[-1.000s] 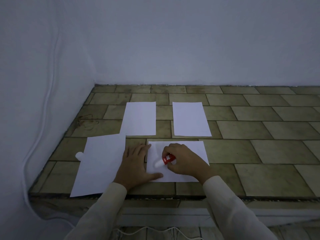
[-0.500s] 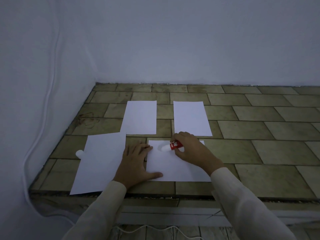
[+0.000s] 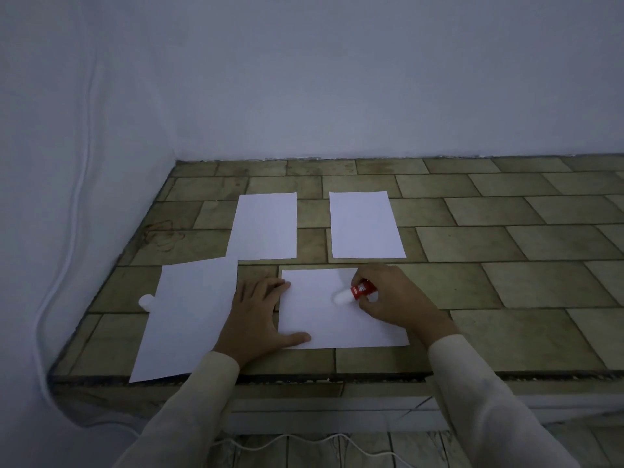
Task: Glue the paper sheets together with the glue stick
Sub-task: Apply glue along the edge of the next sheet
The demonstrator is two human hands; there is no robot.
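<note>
A white paper sheet (image 3: 317, 322) lies landscape on the tiled ledge in front of me. My right hand (image 3: 391, 298) grips a red glue stick (image 3: 354, 292), its white tip pressed on the sheet's upper middle. My left hand (image 3: 258, 319) lies flat, fingers spread, pinning the sheet's left edge. A larger sheet (image 3: 189, 315) lies at the left, and two more sheets (image 3: 265, 226) (image 3: 364, 224) lie further back.
A small white cap (image 3: 146, 301) peeks out at the left sheet's left edge. The tiled ledge (image 3: 506, 282) meets white walls at the back and left. A white cable (image 3: 67, 248) runs down the left wall and under the ledge's front edge.
My right hand moved the glue stick from the sheet's lower left up to its top edge, then to the right and slightly down. My left hand stayed put.
</note>
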